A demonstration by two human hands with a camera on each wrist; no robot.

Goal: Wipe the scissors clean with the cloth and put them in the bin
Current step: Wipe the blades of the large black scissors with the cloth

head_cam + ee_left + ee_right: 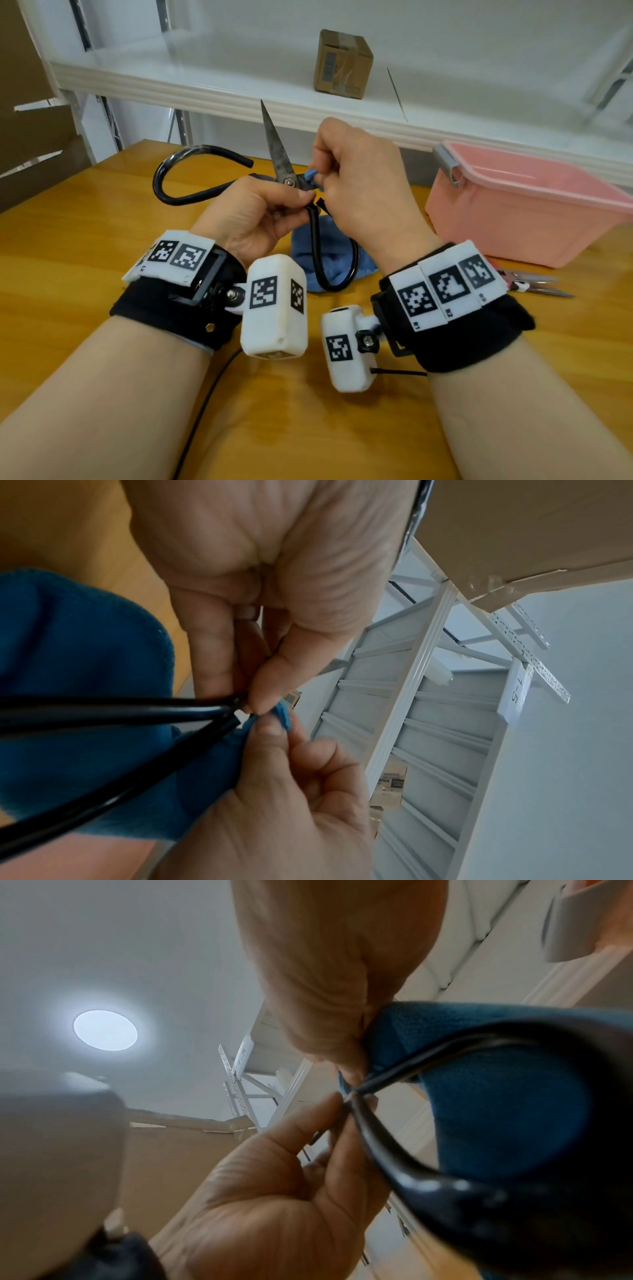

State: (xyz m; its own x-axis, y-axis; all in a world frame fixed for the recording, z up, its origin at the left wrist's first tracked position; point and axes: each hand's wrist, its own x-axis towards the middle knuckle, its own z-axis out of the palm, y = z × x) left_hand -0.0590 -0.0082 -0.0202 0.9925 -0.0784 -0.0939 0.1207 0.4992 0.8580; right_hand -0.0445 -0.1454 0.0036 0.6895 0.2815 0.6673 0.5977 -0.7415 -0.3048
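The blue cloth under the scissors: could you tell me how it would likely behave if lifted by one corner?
The blue terry cloth would probably hang limp: it drapes in soft folds below the black-handled steel scissors. It looks light, since the right hand lifts a bunched corner with a fingertip pinch. Its fuzzy weave likely grips rather than slips.

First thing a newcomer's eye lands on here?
The scissors, held up mid-frame over the wooden table, dark stained blade pointing up. The left hand holds them near the pivot while the right hand pinches a blue cloth against the blade base. A pink bin waits at right.
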